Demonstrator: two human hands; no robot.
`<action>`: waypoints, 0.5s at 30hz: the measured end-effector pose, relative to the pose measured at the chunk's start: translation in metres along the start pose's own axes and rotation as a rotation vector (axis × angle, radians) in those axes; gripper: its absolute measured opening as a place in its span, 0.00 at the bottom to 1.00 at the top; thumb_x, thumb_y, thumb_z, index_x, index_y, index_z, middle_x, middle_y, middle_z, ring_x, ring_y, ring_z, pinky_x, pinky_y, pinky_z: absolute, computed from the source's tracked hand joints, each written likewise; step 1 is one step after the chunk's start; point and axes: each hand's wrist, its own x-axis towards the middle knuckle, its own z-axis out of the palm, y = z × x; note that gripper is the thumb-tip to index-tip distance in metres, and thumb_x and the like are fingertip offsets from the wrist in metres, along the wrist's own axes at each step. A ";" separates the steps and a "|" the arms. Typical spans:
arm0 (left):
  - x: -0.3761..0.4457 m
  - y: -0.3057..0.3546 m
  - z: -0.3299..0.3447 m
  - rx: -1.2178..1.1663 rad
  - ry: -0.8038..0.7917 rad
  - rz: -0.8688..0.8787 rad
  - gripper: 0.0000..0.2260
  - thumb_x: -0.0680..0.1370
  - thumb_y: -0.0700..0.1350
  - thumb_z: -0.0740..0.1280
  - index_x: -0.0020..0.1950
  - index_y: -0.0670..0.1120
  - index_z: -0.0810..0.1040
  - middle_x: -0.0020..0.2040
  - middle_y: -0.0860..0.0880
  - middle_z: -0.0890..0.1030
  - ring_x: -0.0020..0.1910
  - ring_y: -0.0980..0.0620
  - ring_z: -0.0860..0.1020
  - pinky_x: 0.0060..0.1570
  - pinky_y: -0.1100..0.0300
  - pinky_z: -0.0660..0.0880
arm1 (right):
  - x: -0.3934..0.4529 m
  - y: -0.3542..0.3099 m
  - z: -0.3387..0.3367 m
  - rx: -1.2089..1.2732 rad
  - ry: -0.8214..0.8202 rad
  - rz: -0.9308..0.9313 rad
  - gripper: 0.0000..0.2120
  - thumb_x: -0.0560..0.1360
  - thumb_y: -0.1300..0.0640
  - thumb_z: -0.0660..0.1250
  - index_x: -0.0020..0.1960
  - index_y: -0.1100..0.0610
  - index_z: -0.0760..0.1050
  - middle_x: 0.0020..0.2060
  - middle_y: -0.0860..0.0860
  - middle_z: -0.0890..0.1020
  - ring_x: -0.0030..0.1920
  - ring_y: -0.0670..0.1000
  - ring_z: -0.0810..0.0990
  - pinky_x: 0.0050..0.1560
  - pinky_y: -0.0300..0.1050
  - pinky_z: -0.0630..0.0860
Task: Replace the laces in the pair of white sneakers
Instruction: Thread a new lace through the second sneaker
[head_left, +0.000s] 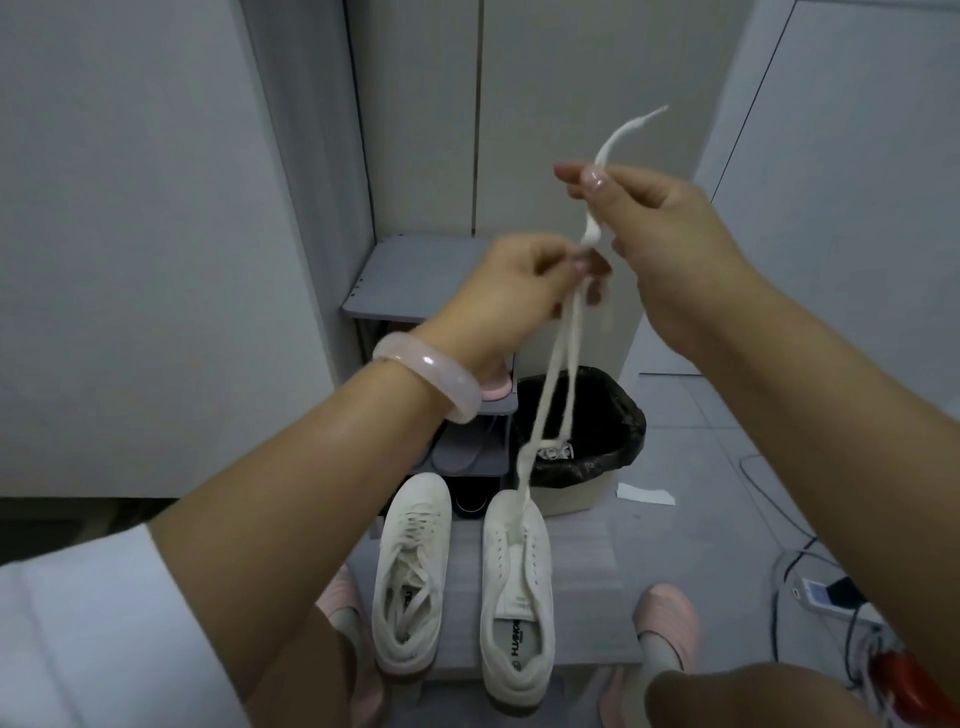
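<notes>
**Lace held aloft over the right-hand sneaker, with room to slip**

Both hands were raised above the pair. The left hand (524, 286) had its thumb and forefinger pressed together on the flat off-white cotton shoelace (558, 358), and the right hand (660, 244), at about one o'clock from it, pinched the same lace higher up, leaving one frayed-looking tip sticking up toward one o'clock. Two strands hung from the left hand toward six o'clock and ran down to the toe end of the right-hand white canvas low-top sneaker (517, 592), whose eyelets looked mostly bare. The left-hand white canvas sneaker (413, 577) stood just beside it at nine o'clock, laces in place. Both stood on a pale grey flat pad (587, 613).

The likely trouble was as follows:

- If either pinch loosened, the lace could drop, and the black-lined waste bin (623, 415) at twelve o'clock from the shoes was near enough to catch it.
- A hard pull while the strands remained caught in the lowest eyelets could tip or drag the shoe off the pad.
- The two strands hung close together and could twist round each other, making them harder to pull free.
- The soft tip looked worn, so feeding it through an eyelet could be awkward.

Printing on the right-hand shoe's insole appeared to read "HUANQIU", though it was small and partly shadowed. The tongue labels were too small to read.
</notes>
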 end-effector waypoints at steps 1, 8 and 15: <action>0.004 0.004 -0.002 -0.115 0.064 -0.008 0.09 0.80 0.38 0.58 0.44 0.42 0.77 0.37 0.48 0.79 0.38 0.54 0.78 0.46 0.62 0.77 | -0.002 0.004 -0.001 -0.002 0.000 0.052 0.08 0.79 0.47 0.59 0.50 0.43 0.77 0.46 0.38 0.79 0.51 0.36 0.75 0.42 0.29 0.70; 0.012 0.018 -0.021 -0.269 0.128 0.040 0.10 0.81 0.36 0.56 0.45 0.41 0.75 0.38 0.47 0.77 0.39 0.55 0.79 0.48 0.63 0.78 | -0.022 0.024 -0.004 -0.059 -0.319 0.215 0.11 0.76 0.48 0.63 0.45 0.53 0.80 0.38 0.47 0.85 0.43 0.44 0.83 0.59 0.45 0.75; 0.009 0.017 -0.036 -0.227 0.201 -0.085 0.11 0.82 0.41 0.55 0.45 0.43 0.74 0.39 0.48 0.78 0.35 0.53 0.80 0.45 0.58 0.79 | -0.012 0.009 -0.009 0.474 -0.166 0.207 0.10 0.81 0.59 0.55 0.42 0.56 0.71 0.23 0.45 0.71 0.25 0.44 0.71 0.33 0.38 0.76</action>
